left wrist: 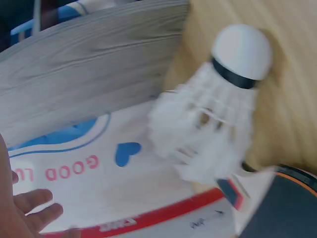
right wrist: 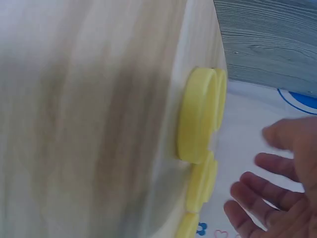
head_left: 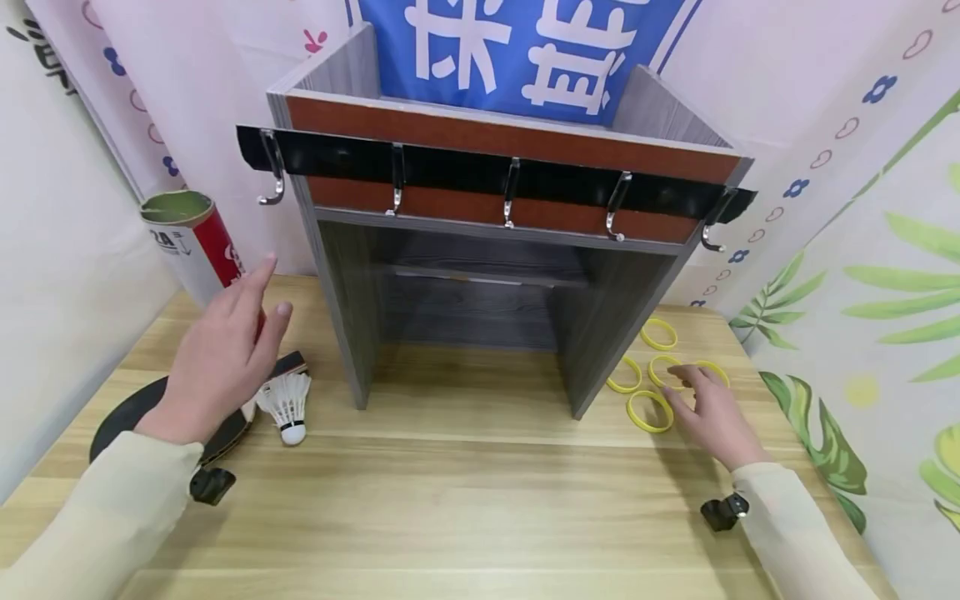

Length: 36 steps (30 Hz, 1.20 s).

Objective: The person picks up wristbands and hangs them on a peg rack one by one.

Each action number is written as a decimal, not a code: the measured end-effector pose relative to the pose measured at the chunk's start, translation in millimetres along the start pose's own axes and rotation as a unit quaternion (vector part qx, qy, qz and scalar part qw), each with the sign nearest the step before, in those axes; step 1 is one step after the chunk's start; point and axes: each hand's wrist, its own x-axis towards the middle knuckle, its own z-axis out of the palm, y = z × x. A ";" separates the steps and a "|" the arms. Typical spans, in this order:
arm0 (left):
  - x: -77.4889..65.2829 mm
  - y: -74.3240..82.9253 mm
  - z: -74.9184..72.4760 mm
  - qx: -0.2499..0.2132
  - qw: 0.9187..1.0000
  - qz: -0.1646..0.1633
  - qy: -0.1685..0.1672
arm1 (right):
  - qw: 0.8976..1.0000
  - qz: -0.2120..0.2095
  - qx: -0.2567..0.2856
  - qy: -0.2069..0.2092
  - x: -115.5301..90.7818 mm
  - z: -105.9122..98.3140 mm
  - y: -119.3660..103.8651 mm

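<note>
My left hand [head_left: 225, 350], fingers extended, hovers over a black table tennis paddle [head_left: 123, 425] in front of a shuttlecock tube [head_left: 187, 246]. Beside the paddle lies a white feather shuttlecock [head_left: 287, 404], its cork toward me; the left wrist view shows this shuttlecock [left wrist: 213, 114] close up, apart from the fingers [left wrist: 39, 198]. On the other side, my right hand [head_left: 712, 408] is held above several yellow rings [head_left: 649, 430] lying on the table. Its loosely bent fingers [right wrist: 267, 198] hold nothing in the right wrist view, with yellow rings [right wrist: 195, 119] below them.
A grey wooden stand [head_left: 615, 325] rises at the middle back. Across its red-brown front runs a black rail [head_left: 450, 171] with several metal hooks [head_left: 510, 196] jutting toward me. Patterned curtains [head_left: 787, 100] enclose the wooden table [head_left: 450, 500] at back and sides.
</note>
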 end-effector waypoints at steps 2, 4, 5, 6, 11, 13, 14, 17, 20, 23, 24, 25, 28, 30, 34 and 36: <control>3.4 5.3 -2.4 -0.049 0.999 0.011 0.019 | 1.000 0.001 0.010 -0.005 1.8 1.9 1.6; 5.6 11.3 -4.4 -0.102 0.994 0.022 0.036 | 1.000 0.003 0.016 -0.017 4.2 4.2 3.0; 6.5 14.9 -5.2 -0.125 0.991 0.027 0.044 | 1.000 0.004 0.017 -0.026 5.9 5.3 3.7; 7.0 18.4 -5.5 -0.147 0.987 0.033 0.051 | 0.999 0.005 0.016 -0.033 7.0 6.2 4.3; 10.4 36.0 -6.1 -0.269 0.961 0.035 0.049 | 0.998 0.018 0.005 -0.059 9.6 9.7 5.8; 12.6 41.6 -6.8 -0.313 0.949 0.026 0.034 | 0.998 0.025 0.003 -0.061 9.4 10.9 5.5; 13.7 44.1 -7.3 -0.329 0.944 0.020 0.024 | 0.998 0.027 0.002 -0.062 9.6 11.5 5.4; 16.2 48.9 -8.0 -0.354 0.935 0.011 0.004 | 0.997 0.035 0.002 -0.068 9.9 13.8 3.9; 18.7 50.9 -7.4 -0.359 0.933 0.014 -0.002 | 0.997 0.037 0.000 -0.070 10.2 16.8 2.5; 21.4 51.2 -5.7 -0.350 0.937 0.020 0.004 | 0.997 0.037 -0.004 -0.069 10.0 19.2 2.1; 22.6 51.5 -5.0 -0.350 0.937 0.020 0.005 | 0.997 0.036 -0.004 -0.067 10.1 19.6 2.2; 23.8 51.6 -4.5 -0.348 0.937 0.020 0.006 | 0.997 0.035 -0.005 -0.067 10.2 19.7 2.4; 26.6 51.8 -3.5 -0.345 0.938 0.017 0.005 | 0.997 0.038 -0.007 -0.069 10.8 19.1 3.3; 27.9 52.5 -3.6 -0.347 0.938 0.016 0.003 | 0.997 0.042 -0.008 -0.071 11.5 18.8 4.3; 30.4 54.1 -4.5 -0.344 0.939 0.021 -0.001 | 0.996 0.053 -0.015 -0.074 11.6 18.8 5.7; 31.7 54.3 -4.6 -0.339 0.940 0.026 0.000 | 0.996 0.056 -0.019 -0.074 11.3 18.8 5.9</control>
